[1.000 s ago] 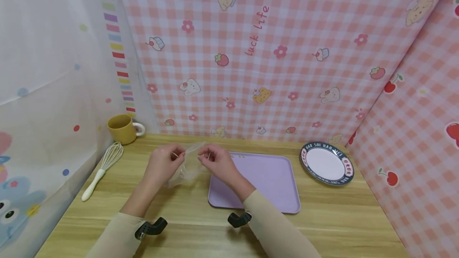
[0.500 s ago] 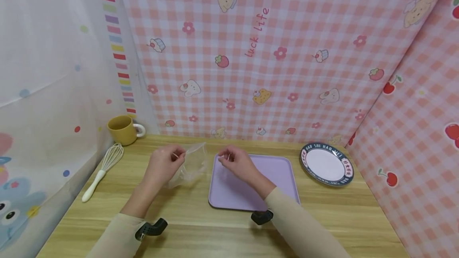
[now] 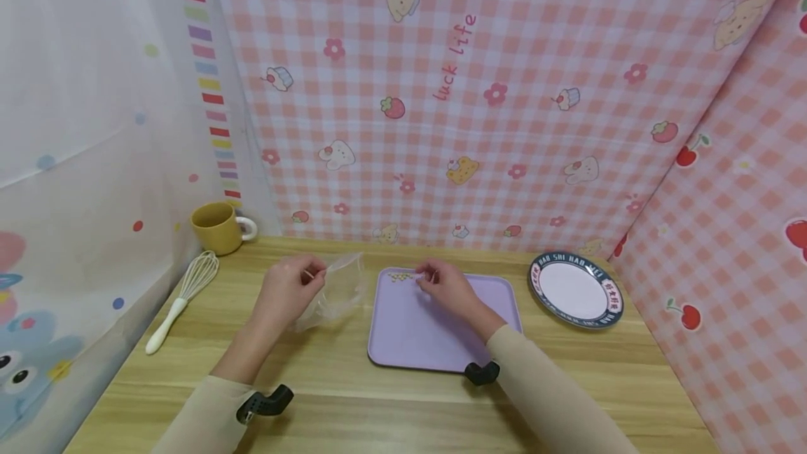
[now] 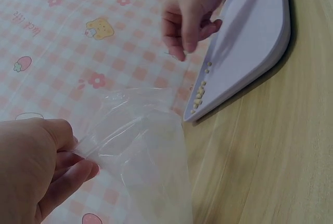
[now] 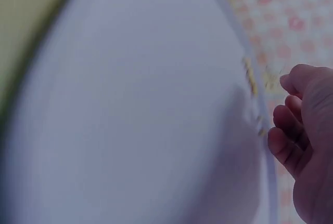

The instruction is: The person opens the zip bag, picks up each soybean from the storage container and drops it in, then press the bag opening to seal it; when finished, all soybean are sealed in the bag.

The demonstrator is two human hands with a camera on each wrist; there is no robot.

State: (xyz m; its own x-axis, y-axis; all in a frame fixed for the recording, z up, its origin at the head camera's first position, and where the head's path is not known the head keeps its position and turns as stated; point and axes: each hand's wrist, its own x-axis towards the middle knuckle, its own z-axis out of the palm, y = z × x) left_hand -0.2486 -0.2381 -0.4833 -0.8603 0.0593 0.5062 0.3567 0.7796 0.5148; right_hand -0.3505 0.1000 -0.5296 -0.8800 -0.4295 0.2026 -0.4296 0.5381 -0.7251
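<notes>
My left hand [image 3: 288,291] pinches the upper edge of a clear plastic bag [image 3: 342,289], whose mouth gapes to the right above the table. Its thumb and fingertips show at the bag's edge in the left wrist view. Over the back part of a lilac tray [image 3: 429,342] hovers my right hand [image 3: 450,291], fingers loosely bent and thumb apart from them. Nothing shows between those fingers. Several small pale-yellow beans or kernels [image 3: 400,277] lie in the tray's back left corner; they appear also as beans [image 4: 199,98] in the left wrist view.
On the left stand a yellow mug [image 3: 216,228] with a white handle and a whisk [image 3: 183,300] lying before it. A plate [image 3: 575,289] with a dark patterned rim lies right of the tray. Fabric walls [image 3: 403,125] border the wooden table [image 3: 353,405].
My right hand has left the bag's edge and moved right over the tray. The kernels in the tray's corner now show more fully. The left hand stays with the bag.
</notes>
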